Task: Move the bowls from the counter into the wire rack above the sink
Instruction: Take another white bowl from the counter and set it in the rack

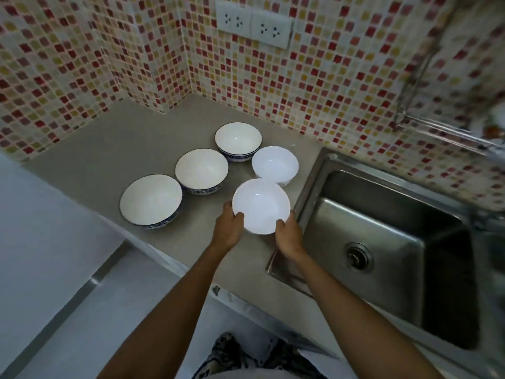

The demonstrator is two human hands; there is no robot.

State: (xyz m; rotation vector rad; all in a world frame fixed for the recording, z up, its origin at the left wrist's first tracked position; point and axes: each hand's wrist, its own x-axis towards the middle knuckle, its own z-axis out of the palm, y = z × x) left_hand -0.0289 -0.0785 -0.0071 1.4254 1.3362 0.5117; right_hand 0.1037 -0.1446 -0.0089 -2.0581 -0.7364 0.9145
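Note:
Both hands hold a plain white bowl (pixel 261 205) just above the grey counter (pixel 109 149), near the sink's left rim. My left hand (pixel 228 228) grips its left edge, my right hand (pixel 289 235) its lower right edge. A second plain white bowl (pixel 274 164) stands on the counter right behind it. Three white bowls with blue patterned outsides stand in a diagonal row: a near one (pixel 150 200), a middle one (pixel 201 169) and a far one (pixel 238 140). A blurred part of the wire rack (pixel 448 128) shows at the upper right above the sink.
A steel sink (pixel 382 242) with a round drain (pixel 358 255) lies to the right of the counter. Mosaic tile walls close off the back and left, with two white sockets (pixel 252 23) high up. The counter's front edge runs diagonally below my forearms.

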